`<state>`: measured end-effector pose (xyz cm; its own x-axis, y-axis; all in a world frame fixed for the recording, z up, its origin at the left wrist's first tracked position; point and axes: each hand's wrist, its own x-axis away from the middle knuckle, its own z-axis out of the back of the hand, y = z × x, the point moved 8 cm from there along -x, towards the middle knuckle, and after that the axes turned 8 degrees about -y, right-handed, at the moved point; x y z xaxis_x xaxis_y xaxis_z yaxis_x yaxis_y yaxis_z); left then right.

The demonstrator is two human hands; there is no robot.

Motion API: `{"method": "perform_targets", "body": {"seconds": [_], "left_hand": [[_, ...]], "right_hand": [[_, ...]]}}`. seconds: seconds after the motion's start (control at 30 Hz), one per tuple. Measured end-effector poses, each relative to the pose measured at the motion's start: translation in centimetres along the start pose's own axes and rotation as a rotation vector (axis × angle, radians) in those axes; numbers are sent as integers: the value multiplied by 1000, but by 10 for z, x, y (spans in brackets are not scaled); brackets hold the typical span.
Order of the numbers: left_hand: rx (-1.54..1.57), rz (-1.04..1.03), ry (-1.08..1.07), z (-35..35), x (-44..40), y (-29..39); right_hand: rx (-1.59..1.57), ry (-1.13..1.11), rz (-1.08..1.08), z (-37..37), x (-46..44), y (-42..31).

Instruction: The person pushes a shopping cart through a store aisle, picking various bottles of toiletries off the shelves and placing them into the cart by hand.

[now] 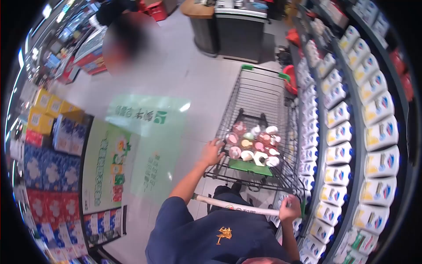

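Note:
A wire shopping cart [235, 103] with green corner pieces stands in front of my body. Several bottles and jars with white, pink and yellow tops [247, 144] are grouped inside it, near a flat green panel [250, 167]. My left hand [212, 152] is at the cart's left side rim, its fingers curled over the edge. At the right end of the pale cart handle [237, 208], my right hand [289, 208] is closed around the bar. The undersides of both grips are hidden.
Shelves of white jugs [371, 165] run close along the cart's right side. A checkout counter [239, 33] stands ahead. To the left are a green-white sign board [103, 169] and stacked packs [50, 169]. A blurred person [127, 42] is at the upper left.

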<state>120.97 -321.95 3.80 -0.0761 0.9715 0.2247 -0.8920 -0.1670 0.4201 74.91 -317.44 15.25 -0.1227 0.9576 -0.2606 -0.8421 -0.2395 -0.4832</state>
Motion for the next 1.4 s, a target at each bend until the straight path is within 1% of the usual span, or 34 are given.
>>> {"method": "perform_targets", "body": {"seconds": [0.03,0.07,0.1,0.13,0.17,0.27,0.3,0.33,0.37,0.4,0.43,0.47,0.57,0.63,0.67,0.77,0.83,0.87,0.9,0.93,0.97,1.0,1.03,1.07,1.1,1.13,1.17,1.2,1.27,1.3,1.33,1.37,1.4], "left_hand": [[80,24,-61,-14,-13,-4],[63,27,-128,-25,-23,-10],[36,24,-195,-38,-31,-19],[-36,-12,-240,-35,-33,-14],[-118,-55,-327,-37,-40,-13],[-98,-84,-291,-30,-53,-12],[-94,-87,-289,-24,-55,-9],[-117,-132,-306,-25,-61,-7],[-136,-112,-308,-26,-66,-11],[-157,-89,-313,-28,-68,-16],[-187,-129,-331,-30,-67,-14],[-192,-119,-333,-30,-67,-16],[-243,-145,-334,-24,-81,-20],[-253,-154,-364,-15,-86,-15],[-279,-168,-381,-14,-88,-18],[-383,-154,-433,-10,-91,-20],[-375,-204,-435,-7,-92,-27],[-409,-231,-419,-6,-91,-31],[-445,-262,-408,-2,-92,-33],[-484,-325,-422,1,-95,-32],[-439,-355,-427,5,-94,-35],[-391,-376,-441,7,-89,-41],[-424,-421,-469,10,-84,-49],[-342,-492,-369,26,-83,-51],[-252,-554,-275,42,-78,-56],[-257,-540,-248,53,-74,-69],[-257,-525,-218,64,-65,-76],[-265,-550,-245,67,-50,-82],[-358,-447,-179,88,-24,-113],[-374,-460,-193,102,-6,-122],[-368,-412,-241,115,11,-132],[-354,-366,-292,116,21,-138],[-359,-383,-312,114,17,-157]], "right_hand": [[25,24,19,0,-4,-1],[55,12,-2,-5,-5,5],[-10,-28,-115,-2,-14,1],[-34,-64,-181,-5,-18,8],[-35,-67,-204,-3,-25,5],[8,33,-215,-4,-34,7],[-21,65,-230,-5,-36,9],[-4,98,-227,-5,-38,8],[12,127,-221,-5,-39,7],[4,133,-226,-6,-41,6],[-7,142,-235,-5,-43,6],[14,142,-231,0,-45,-1],[100,77,-324,-20,-40,5],[142,86,-316,-31,-37,4],[131,-40,-385,-38,-37,4],[116,-173,-485,-53,-30,-3],[111,-50,-459,-59,-19,-14],[166,45,-430,-63,-11,-22],[143,91,-423,-64,-2,-32],[140,-5,-492,-64,4,-42],[100,15,-497,-63,13,-55],[134,160,-500,-72,24,-63],[154,170,-506,-77,33,-73],[86,141,-535,-77,43,-85],[88,180,-545,-87,51,-92],[62,227,-523,-92,62,-105],[145,356,-498,-98,72,-118],[134,334,-516,-101,82,-130],[115,318,-556,-111,100,-159],[106,383,-575,-116,111,-175],[101,449,-595,-118,121,-193],[108,452,-619,-121,131,-209],[159,414,-649,-123,138,-227]]}}
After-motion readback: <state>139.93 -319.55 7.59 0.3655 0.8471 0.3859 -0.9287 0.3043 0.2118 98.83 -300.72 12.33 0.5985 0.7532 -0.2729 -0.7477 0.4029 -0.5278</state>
